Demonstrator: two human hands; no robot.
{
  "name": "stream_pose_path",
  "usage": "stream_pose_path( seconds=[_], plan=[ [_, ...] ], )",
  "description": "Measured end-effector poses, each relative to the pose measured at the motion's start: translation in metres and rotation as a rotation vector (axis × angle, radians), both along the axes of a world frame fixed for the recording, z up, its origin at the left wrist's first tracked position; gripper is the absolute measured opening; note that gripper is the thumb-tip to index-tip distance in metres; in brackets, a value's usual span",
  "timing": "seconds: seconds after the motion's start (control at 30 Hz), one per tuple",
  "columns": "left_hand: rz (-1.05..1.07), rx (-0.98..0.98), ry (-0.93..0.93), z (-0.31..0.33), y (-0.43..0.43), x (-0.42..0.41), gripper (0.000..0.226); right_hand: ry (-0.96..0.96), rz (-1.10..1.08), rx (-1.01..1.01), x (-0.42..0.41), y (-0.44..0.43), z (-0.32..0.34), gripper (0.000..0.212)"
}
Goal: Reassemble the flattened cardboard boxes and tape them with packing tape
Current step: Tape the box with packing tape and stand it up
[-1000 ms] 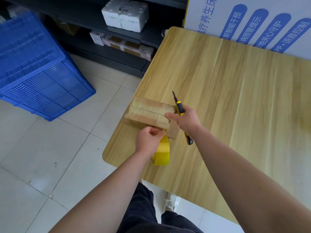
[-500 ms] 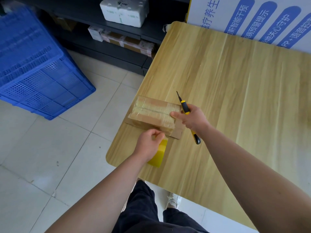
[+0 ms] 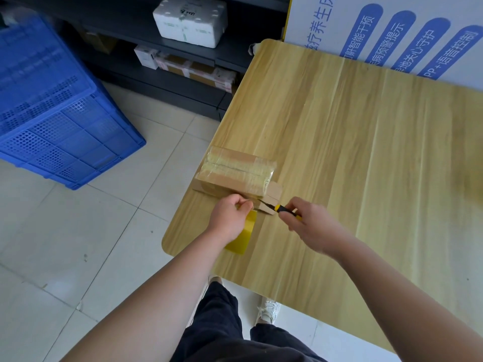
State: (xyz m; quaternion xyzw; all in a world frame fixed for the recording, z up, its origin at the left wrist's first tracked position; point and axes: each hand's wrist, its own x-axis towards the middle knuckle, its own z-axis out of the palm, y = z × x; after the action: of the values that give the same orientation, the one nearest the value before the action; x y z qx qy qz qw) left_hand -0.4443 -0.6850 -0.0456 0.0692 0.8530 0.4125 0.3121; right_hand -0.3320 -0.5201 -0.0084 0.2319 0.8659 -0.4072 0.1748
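A small cardboard box (image 3: 236,169), its top wrapped in clear tape, rests near the front left corner of the wooden table (image 3: 352,152). My left hand (image 3: 230,218) grips a yellow roll of packing tape (image 3: 241,237) just in front of the box, with a strip of tape stretched toward it. My right hand (image 3: 305,222) holds a yellow and black utility knife (image 3: 277,207). Its blade points left, at the tape between my left hand and the box.
A blue plastic crate (image 3: 52,113) stands on the tiled floor to the left. Dark shelves (image 3: 183,82) behind it carry a white foam box (image 3: 189,19) and cartons. A printed board (image 3: 392,35) leans at the table's far edge.
My right hand has come off the box's right end and swung the knife down, so the blade now points left at the tape. The left hand and roll have hardly moved.
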Motion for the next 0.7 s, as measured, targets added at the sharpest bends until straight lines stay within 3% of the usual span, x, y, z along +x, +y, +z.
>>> stream_pose_path(
  seconds=[0.27, 0.47, 0.7],
  plan=[
    [-0.006, -0.015, 0.060, 0.007, 0.001, -0.005, 0.018, -0.247, 0.112, 0.293, -0.006, -0.001, -0.034, 0.028],
    [-0.022, -0.030, 0.044, 0.000, -0.002, -0.007, 0.014, -0.192, -0.100, 0.213, 0.026, 0.006, -0.062, 0.029],
    [0.005, -0.034, 0.018, -0.007, -0.005, -0.005, 0.014, -0.110, -0.135, 0.292, 0.028, 0.001, -0.089, 0.032]
  ],
)
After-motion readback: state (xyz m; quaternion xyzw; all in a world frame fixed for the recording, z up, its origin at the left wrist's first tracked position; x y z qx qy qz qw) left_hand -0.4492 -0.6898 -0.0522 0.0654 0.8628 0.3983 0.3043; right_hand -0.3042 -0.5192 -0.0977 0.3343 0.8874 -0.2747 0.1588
